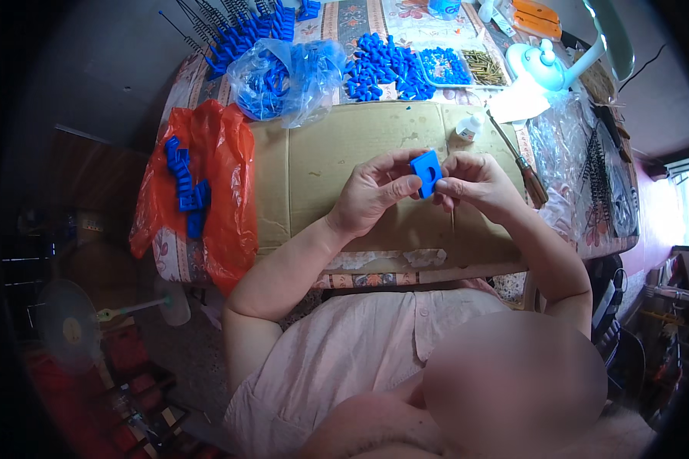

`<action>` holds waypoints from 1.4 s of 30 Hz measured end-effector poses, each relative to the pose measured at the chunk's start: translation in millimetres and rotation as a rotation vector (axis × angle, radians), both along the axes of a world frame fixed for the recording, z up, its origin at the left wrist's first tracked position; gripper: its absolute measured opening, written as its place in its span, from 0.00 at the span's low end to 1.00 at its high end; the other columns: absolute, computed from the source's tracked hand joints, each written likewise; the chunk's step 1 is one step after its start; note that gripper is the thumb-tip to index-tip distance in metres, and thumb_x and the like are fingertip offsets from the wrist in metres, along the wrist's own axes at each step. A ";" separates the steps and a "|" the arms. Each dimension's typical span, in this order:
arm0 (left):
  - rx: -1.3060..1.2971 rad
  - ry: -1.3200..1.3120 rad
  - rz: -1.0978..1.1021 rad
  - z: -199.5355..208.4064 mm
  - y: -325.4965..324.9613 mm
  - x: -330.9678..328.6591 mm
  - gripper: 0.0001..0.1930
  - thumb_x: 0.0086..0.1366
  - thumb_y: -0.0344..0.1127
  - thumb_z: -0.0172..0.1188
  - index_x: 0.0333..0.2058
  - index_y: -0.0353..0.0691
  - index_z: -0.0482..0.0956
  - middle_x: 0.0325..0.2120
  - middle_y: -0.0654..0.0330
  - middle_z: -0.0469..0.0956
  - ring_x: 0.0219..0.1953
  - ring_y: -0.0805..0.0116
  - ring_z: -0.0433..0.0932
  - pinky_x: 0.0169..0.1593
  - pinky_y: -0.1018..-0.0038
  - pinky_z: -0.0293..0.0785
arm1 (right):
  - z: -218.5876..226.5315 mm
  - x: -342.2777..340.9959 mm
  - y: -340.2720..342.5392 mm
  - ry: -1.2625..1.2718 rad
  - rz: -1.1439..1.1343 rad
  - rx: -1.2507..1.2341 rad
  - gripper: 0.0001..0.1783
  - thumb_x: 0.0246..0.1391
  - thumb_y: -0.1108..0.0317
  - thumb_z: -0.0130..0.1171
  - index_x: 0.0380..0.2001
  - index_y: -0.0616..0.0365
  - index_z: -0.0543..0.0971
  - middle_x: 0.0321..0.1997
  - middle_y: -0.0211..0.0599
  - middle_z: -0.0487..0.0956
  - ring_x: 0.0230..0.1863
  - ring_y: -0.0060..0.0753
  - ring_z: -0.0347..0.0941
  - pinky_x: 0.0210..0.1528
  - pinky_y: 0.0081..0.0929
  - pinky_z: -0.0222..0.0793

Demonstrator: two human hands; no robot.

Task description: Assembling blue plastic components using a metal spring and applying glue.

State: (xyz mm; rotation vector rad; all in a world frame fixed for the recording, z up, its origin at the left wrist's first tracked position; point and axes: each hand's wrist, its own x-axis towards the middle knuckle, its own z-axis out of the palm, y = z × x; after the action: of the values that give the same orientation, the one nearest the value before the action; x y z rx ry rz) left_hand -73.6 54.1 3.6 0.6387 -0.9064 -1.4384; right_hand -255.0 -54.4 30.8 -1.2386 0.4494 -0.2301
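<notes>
Above the cardboard sheet (321,164), a small blue plastic block with a round opening (426,170) is held up between my two hands. My left hand (375,187) pinches its left side, thumb in front and fingers behind. On its right edge, my right hand (475,182) has thumb and fingertips closed against the block. Whether the right fingertips also hold a smaller piece cannot be made out. Just beyond my right hand stands a small white bottle (468,127). A screwdriver with a wooden handle (530,177) lies to the right of that hand.
Several blue blocks (184,183) lie on a red plastic bag (233,183) at left. Along the back are a clear bag of blue parts (287,76), a heap of blue cone-shaped pieces (386,67), a tray of brass-coloured pins (484,69), black springs (207,27) and a lit lamp (540,65).
</notes>
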 end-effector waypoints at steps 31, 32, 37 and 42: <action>0.045 -0.375 0.421 -0.4 6.5 -9.6 0.05 0.57 0.25 0.60 0.34 0.38 0.75 0.27 0.68 0.76 0.28 0.86 0.71 0.28 0.88 0.66 | -12.7 1.9 9.9 0.126 -0.113 -0.457 0.09 0.50 0.70 0.60 0.21 0.62 0.73 0.16 0.21 0.69 0.20 0.09 0.62 0.21 0.16 0.57; 0.053 -0.368 0.415 0.0 6.5 -9.3 0.05 0.57 0.25 0.59 0.33 0.39 0.75 0.27 0.68 0.76 0.28 0.86 0.71 0.28 0.88 0.66 | -12.1 2.0 9.8 0.122 -0.110 -0.463 0.09 0.50 0.70 0.60 0.21 0.62 0.73 0.16 0.22 0.69 0.20 0.10 0.62 0.21 0.16 0.57; 0.056 -0.323 0.406 -2.1 7.5 -8.0 0.06 0.57 0.25 0.60 0.33 0.38 0.75 0.27 0.68 0.76 0.28 0.86 0.71 0.30 0.87 0.67 | -12.7 3.0 11.1 0.110 -0.107 -0.388 0.09 0.49 0.70 0.61 0.21 0.62 0.73 0.16 0.22 0.69 0.20 0.10 0.63 0.21 0.16 0.58; 0.083 -0.317 0.393 -1.9 7.3 -6.9 0.06 0.56 0.25 0.60 0.33 0.38 0.75 0.27 0.68 0.76 0.29 0.85 0.71 0.32 0.87 0.68 | -8.3 2.7 13.4 0.122 -0.095 -0.304 0.09 0.49 0.70 0.62 0.22 0.62 0.73 0.17 0.23 0.71 0.21 0.10 0.64 0.21 0.16 0.58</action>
State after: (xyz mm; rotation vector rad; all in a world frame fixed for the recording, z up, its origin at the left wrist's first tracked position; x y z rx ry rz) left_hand -80.5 61.4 1.6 1.0660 -0.9058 -1.0416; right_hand -252.2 -41.0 22.5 -1.5363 0.5952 -0.3138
